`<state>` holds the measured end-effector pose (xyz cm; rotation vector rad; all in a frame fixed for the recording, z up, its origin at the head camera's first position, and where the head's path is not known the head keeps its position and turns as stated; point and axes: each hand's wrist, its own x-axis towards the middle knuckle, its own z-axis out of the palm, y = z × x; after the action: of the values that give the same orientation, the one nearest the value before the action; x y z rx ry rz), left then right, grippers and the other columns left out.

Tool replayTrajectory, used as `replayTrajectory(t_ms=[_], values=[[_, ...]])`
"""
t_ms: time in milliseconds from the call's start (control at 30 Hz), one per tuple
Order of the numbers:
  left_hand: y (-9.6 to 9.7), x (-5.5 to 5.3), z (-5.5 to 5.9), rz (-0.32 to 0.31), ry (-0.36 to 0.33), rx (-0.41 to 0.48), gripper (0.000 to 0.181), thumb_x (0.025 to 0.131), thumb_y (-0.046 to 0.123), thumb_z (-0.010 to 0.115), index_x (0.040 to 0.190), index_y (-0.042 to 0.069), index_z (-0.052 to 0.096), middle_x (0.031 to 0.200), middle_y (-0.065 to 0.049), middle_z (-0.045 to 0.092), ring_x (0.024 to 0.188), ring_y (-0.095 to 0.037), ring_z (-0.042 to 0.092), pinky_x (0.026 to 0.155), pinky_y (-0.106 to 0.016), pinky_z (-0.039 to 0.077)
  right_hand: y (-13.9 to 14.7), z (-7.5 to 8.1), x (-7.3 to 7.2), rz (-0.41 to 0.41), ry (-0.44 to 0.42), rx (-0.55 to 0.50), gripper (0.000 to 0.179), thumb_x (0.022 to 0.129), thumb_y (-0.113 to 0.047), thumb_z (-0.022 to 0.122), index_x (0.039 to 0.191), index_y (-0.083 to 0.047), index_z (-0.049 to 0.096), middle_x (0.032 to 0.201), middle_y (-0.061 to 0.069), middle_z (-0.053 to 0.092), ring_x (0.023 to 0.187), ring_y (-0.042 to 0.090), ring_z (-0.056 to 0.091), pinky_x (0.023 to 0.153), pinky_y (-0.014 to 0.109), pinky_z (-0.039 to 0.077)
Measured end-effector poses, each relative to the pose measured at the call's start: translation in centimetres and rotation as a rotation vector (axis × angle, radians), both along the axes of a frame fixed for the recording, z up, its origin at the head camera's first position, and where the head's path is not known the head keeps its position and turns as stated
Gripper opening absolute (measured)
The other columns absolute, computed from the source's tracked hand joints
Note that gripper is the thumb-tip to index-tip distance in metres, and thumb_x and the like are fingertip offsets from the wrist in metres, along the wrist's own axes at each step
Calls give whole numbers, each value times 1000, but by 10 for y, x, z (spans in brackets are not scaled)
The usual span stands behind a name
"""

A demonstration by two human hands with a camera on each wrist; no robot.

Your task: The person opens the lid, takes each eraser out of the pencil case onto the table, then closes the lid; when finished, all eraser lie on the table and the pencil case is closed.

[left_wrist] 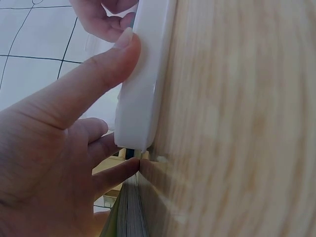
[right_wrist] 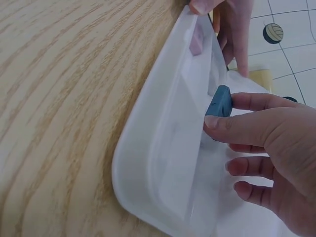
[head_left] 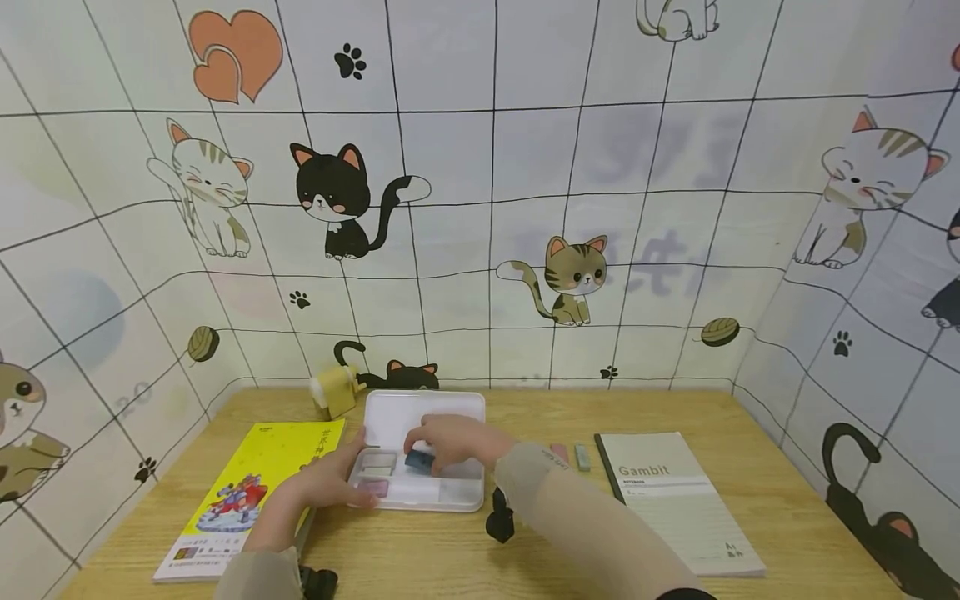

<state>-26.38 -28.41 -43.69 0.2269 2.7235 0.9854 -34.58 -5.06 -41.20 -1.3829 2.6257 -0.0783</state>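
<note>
A white plastic box [head_left: 461, 496] with compartments lies on the table, its lid [head_left: 423, 404] raised at the back. My left hand [head_left: 326, 479] holds the box's left end, the thumb [left_wrist: 106, 69] on its front wall and the fingers around the left side. Over the compartments my right hand [head_left: 453, 442] pinches a small dark teal block [right_wrist: 219, 103] between thumb and forefinger. Its exact kind is unclear. A pink block [head_left: 373, 487] and pale grey blocks [head_left: 377, 465] lie in the box's left compartments.
Left of the box is a yellow book [head_left: 255, 475], with a yellow-and-white object [head_left: 335, 390] behind it. To the right are a pink block [head_left: 559, 452], a grey-green block [head_left: 582, 457] and a notebook [head_left: 675, 500]. A cat-patterned sheet [head_left: 450, 208] stands behind the table.
</note>
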Motion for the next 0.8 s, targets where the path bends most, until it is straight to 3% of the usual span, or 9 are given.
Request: replayTrajectory(t_ms=[300, 567, 800], values=[[1, 1, 2, 4, 4, 2, 119, 69, 41, 86, 154, 2, 13, 157, -22, 19, 141, -41, 22, 111, -62, 18, 15, 10, 0, 3, -78, -86, 50, 80, -15, 81, 124, -27, 61, 96, -8, 57, 86, 7, 53, 78, 21, 44], [0, 0, 0, 13, -1, -14, 120, 67, 44, 86, 155, 4, 13, 158, -21, 17, 141, -41, 22, 111, -63, 17, 34, 22, 3, -51, -240, -198, 50, 84, -11, 77, 127, -23, 55, 96, -6, 64, 78, 9, 56, 70, 23, 47], [0, 2, 2, 9, -4, -14, 121, 67, 45, 85, 155, 4, 13, 158, -22, 17, 141, -43, 21, 110, -64, 16, 44, 19, 1, -82, -278, -227, 49, 84, -12, 77, 127, -25, 55, 95, -7, 62, 75, 11, 55, 68, 23, 47]])
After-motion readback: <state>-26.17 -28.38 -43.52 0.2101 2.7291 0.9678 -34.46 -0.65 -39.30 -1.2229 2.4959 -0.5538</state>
